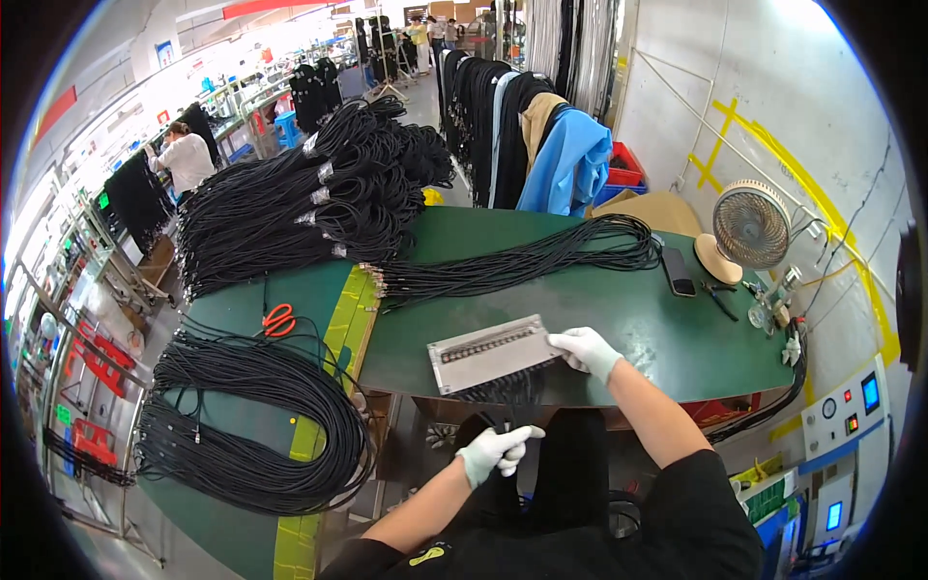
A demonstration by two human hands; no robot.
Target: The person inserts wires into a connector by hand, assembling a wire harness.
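A flat grey metal fixture plate [493, 365], with a long slot holding a row of small dark parts, lies tilted at the table's front edge. White-gloved, my right hand [586, 352] grips its right end. Black cables [514, 389] hang from the plate's near side over the edge. Below them my left hand [497, 452], also gloved, is closed around the cable bundle above my lap. Beyond the plate, a loose bundle of black cables [522, 266] stretches across the green table [638, 329].
Left of me lie a coiled cable bundle [319, 440], orange-handled scissors [278, 320] and a large cable heap [300, 193]. On the right are a phone [679, 273], pliers [720, 302] and a fan [749, 227]. A control box [846, 411] stands far right. Another person [184, 158] works at the far left.
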